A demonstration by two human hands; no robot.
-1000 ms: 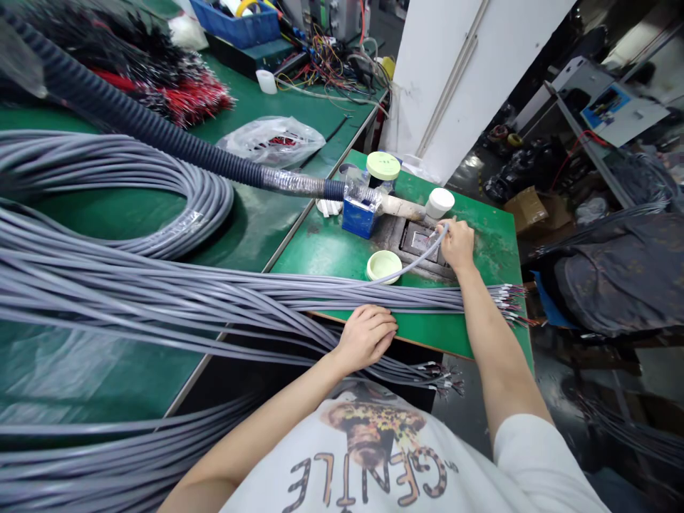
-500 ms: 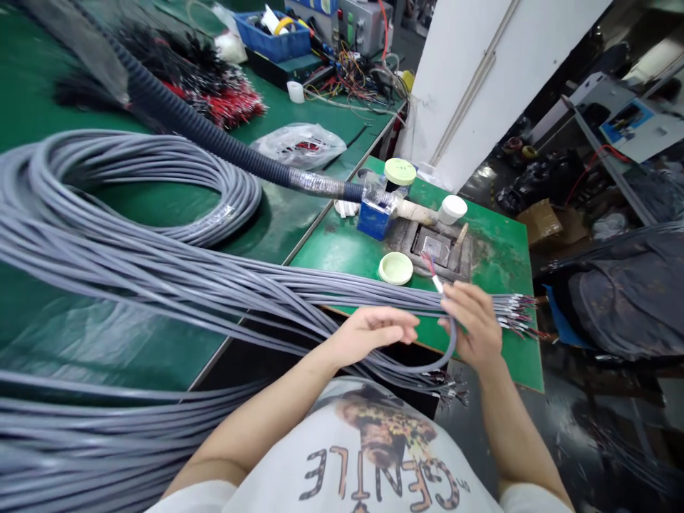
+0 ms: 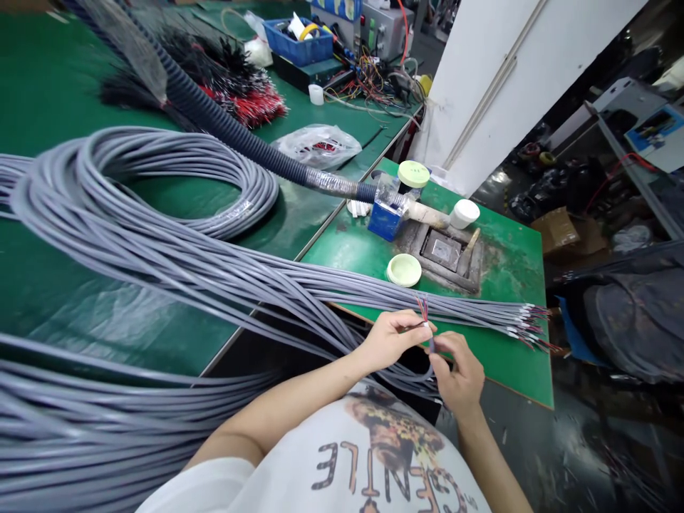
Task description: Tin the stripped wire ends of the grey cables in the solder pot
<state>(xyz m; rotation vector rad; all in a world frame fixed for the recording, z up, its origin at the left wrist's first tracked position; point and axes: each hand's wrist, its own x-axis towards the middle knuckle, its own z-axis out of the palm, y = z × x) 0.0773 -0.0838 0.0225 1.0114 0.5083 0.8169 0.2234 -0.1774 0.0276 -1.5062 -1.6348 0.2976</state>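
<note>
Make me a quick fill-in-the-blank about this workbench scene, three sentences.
The left hand and right hand pinch the end of one grey ____.
The round lid beside the metal tray is pale ____.
The small box under the black corrugated hose is ____.

cable; green; blue

A cable end (image 3: 426, 329) sits between the hands (image 3: 422, 353). A cable bundle (image 3: 224, 274) crosses the desk (image 3: 513, 370) before them, running toward 9 o'clock. Beyond it, a lid (image 3: 404, 270) lies at 12 o'clock, a solder pot (image 3: 442, 251) at 1 o'clock, a box (image 3: 385, 219) at 11 o'clock, and a cable coil (image 3: 182, 185) at 10 o'clock.
</note>
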